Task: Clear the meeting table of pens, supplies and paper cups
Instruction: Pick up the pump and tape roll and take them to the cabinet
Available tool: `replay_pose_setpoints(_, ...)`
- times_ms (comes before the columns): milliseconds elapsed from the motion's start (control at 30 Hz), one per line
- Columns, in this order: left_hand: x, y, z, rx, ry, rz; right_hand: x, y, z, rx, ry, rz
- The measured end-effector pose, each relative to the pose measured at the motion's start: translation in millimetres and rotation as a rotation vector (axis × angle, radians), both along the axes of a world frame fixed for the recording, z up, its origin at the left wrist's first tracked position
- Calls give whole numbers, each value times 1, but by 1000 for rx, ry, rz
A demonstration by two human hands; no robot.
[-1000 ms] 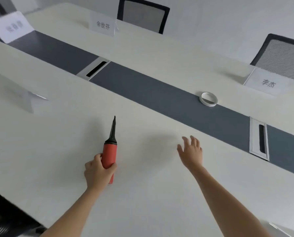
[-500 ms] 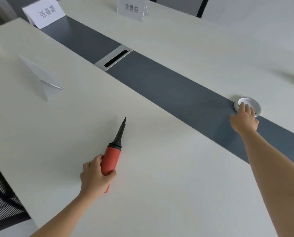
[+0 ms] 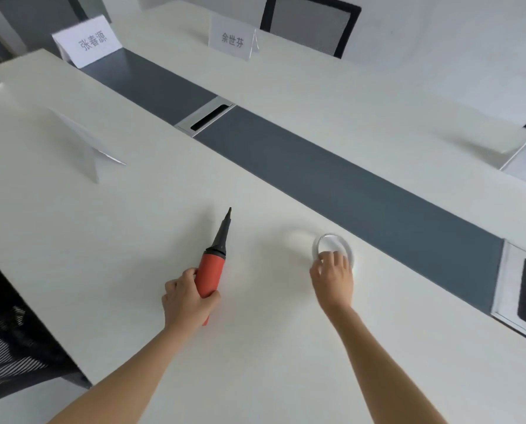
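While the red hand pump [image 3: 209,278] is gripped round its body by the left hand [image 3: 186,298], fingers and thumb curled about it, its black nozzle is pointed away from the person, towards the grey strip [image 3: 347,185] that runs down the middle of the white table [image 3: 118,240]. To the pump's right and well apart from it, a white tape ring [image 3: 349,254] is held at its near rim by the curled fingers of the right hand [image 3: 332,280]. The ring is blurred and is seen over the white surface, near the grey strip; whether it is touching the tabletop cannot be told. A silver cable slot [image 3: 208,116] is set into the strip. A printed name card [image 3: 232,39] is stood beyond the strip, before a black mesh chair [image 3: 310,22].
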State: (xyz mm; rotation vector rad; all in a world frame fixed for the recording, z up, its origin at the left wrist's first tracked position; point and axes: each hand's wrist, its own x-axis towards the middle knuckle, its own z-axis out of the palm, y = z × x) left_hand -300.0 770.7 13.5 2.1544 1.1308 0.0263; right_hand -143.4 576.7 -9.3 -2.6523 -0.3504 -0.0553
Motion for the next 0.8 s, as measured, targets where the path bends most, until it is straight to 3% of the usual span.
replay_pose_setpoints(200,-94,-1,16,-152,-232,41,-146,61,16,287,-95,136)
replay_pose_setpoints(400,-253,19,17,-287,-285,183,-270,113,29,457,-44,357)
replay_pose_setpoints(500,-339,31,11,-301,-234,263,-333,133,28,458,19,459)
replay_pose_setpoints(667,-480,41,5,-299,-155,537,-447,163,20,249,380,643)
replay_pose_setpoints(800,-554,51,3,-238,-221,819,-511,196,29,157,342,896)
